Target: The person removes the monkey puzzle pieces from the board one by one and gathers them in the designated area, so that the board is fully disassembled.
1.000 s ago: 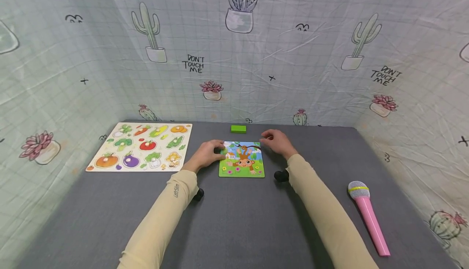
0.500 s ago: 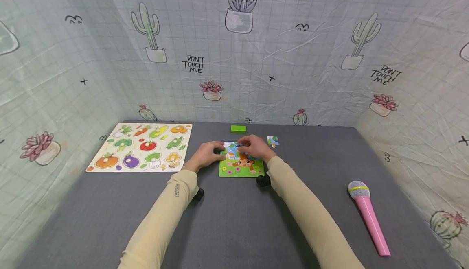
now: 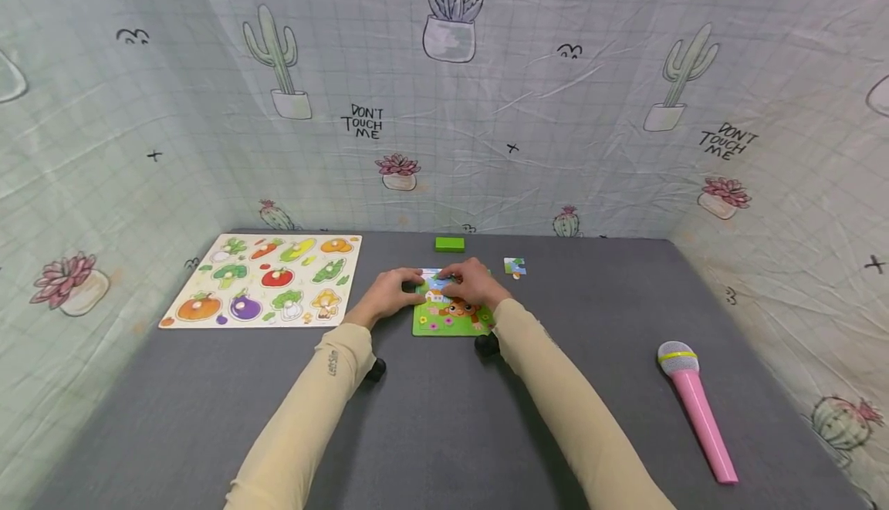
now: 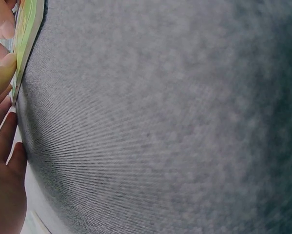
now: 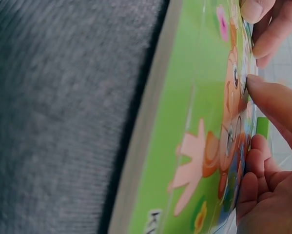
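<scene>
A monkey jigsaw puzzle in a green-bordered board lies flat before me. My left hand holds its left edge; in the left wrist view the thumb lies near the board's rim. Over the upper part of the picture reaches my right hand, its thumb and bent fingers touching the surface. In the right wrist view the right thumb rests on the picture. Whether a piece is pinched there is hidden. One loose jigsaw piece lies right of the board.
Behind the puzzle sits a green block. To the left lies a vegetable puzzle board. A pink toy microphone rests at the right of the grey table. A cactus-print cloth hangs around the back and sides.
My right hand has left the loose piece lying right of the board and moved left over the puzzle's upper part. The left hand has stayed at the left edge.
</scene>
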The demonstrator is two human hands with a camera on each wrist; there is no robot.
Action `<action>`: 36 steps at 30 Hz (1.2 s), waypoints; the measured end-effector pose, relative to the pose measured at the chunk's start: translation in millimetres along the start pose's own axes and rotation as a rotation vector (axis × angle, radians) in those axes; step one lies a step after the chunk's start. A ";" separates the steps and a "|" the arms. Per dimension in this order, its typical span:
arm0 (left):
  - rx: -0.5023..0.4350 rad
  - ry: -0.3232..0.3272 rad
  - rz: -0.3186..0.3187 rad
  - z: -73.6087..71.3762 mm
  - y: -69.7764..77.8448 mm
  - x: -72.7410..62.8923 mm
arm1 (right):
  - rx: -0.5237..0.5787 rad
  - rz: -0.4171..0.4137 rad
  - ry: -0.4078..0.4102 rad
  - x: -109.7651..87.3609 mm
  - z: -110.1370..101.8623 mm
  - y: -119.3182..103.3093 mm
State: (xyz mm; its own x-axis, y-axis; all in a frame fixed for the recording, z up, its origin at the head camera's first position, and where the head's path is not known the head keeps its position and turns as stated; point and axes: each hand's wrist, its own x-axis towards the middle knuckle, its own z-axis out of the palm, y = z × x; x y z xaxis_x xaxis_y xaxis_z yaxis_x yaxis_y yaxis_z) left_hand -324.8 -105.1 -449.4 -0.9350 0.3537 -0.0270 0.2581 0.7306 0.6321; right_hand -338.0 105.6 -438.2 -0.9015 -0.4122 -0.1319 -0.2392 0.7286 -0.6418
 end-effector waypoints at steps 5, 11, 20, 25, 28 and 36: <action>-0.008 -0.003 -0.007 0.7 0.5 -2.6 | 0.010 0.053 -0.003 0.4 2.7 -1.6; -0.009 -0.006 -0.008 1.7 0.9 -3.7 | 0.076 0.083 0.006 -1.5 3.7 -2.3; 0.011 -0.005 0.011 0.9 -0.3 -1.4 | 0.047 0.081 0.036 0.4 4.3 -2.0; 0.013 -0.015 0.012 -0.1 1.1 -1.0 | 0.016 0.072 0.060 -0.2 3.6 -2.1; 0.011 -0.014 0.013 -1.5 1.5 -1.0 | -0.006 0.062 0.071 -1.5 2.2 -3.8; 0.021 -0.013 0.026 -3.8 2.4 -1.1 | 0.048 0.035 0.104 -3.4 -0.1 -4.2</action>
State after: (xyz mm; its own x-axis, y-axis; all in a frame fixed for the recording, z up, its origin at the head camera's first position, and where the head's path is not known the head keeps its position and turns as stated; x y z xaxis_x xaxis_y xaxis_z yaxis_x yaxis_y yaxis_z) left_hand -324.1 -106.0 -444.9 -0.9248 0.3800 -0.0206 0.2875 0.7330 0.6165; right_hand -333.9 104.1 -435.0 -0.9422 -0.3259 -0.0772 -0.1915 0.7135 -0.6739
